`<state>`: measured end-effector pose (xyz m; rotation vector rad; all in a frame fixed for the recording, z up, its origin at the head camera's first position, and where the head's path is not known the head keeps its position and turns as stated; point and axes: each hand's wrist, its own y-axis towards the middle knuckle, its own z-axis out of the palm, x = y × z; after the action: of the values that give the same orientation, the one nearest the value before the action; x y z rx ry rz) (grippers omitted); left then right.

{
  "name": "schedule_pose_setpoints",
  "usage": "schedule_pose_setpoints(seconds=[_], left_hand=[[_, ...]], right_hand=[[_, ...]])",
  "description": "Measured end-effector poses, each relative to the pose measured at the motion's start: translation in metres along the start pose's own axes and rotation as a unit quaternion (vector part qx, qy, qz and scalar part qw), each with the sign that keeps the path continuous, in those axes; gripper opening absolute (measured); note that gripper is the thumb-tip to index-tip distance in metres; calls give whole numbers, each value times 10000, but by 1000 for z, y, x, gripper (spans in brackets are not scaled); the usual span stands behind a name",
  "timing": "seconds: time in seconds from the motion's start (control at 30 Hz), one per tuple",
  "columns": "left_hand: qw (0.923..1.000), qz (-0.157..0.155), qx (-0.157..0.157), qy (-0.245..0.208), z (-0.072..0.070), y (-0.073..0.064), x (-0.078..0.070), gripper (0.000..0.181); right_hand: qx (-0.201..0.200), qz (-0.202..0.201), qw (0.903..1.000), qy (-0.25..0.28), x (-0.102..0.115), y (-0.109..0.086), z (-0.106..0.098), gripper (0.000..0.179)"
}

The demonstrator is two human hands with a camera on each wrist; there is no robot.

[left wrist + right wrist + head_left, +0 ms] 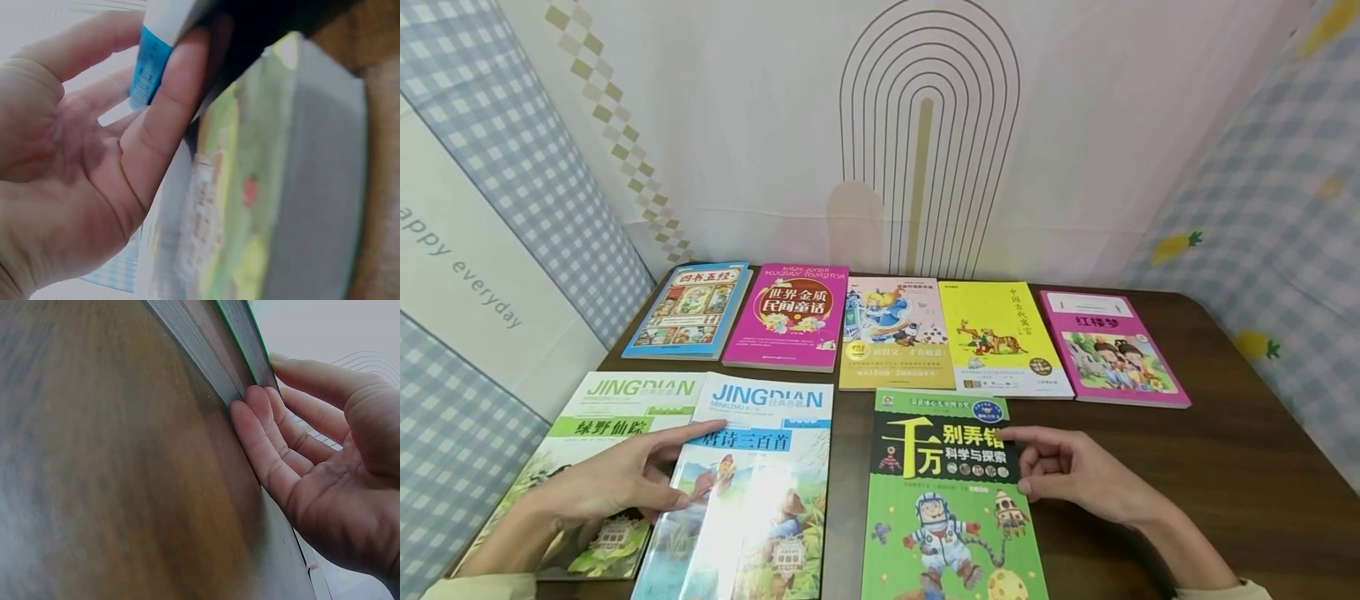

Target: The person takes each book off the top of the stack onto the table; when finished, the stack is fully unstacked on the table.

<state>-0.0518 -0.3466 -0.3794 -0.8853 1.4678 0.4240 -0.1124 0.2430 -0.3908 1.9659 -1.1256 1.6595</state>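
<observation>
My left hand (617,471) holds the left edge of a blue-and-white book (786,517), its index finger reaching over the cover. In the left wrist view the book's blue spine (150,65) sits between the fingers. That book overlaps a green-and-white book (625,392) on its left. At the right edge of a green book with an astronaut on its cover (895,517) is my right hand (1075,475). Its index finger touches the cover while the thumb and other fingers curl against the side. Page edges (194,344) show below the green-edged book in the right wrist view.
Across the back of the dark wooden table (1150,467) lie a light-blue book (688,304), a magenta book (790,312), a yellow-and-pink book (895,333), a yellow book (1000,333) and a pink book (1112,358). A patterned cloth (760,125) stands behind them.
</observation>
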Motion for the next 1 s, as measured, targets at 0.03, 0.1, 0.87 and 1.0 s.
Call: schedule_pose_setpoints(seconds=[0.03, 0.1, 0.87, 1.0], left_hand=[[10000, -9, -9, 83, 0, 1, -1, 81], [9997, -47, -56, 222, -1, 3, -3, 83], [9638, -1126, -1399, 1972, 22, -3, -35, 84], [9560, -1244, -1685, 2053, 26, -3, -41, 80]], right_hand=[[0, 3, 10000, 0, 0, 0, 0, 61], [-3, 13, 10000, 3, -1, 0, 0, 61], [-35, -52, 10000, -76, 1, 0, 3, 60], [-197, 9, 9991, -388, 7, -1, 5, 58]])
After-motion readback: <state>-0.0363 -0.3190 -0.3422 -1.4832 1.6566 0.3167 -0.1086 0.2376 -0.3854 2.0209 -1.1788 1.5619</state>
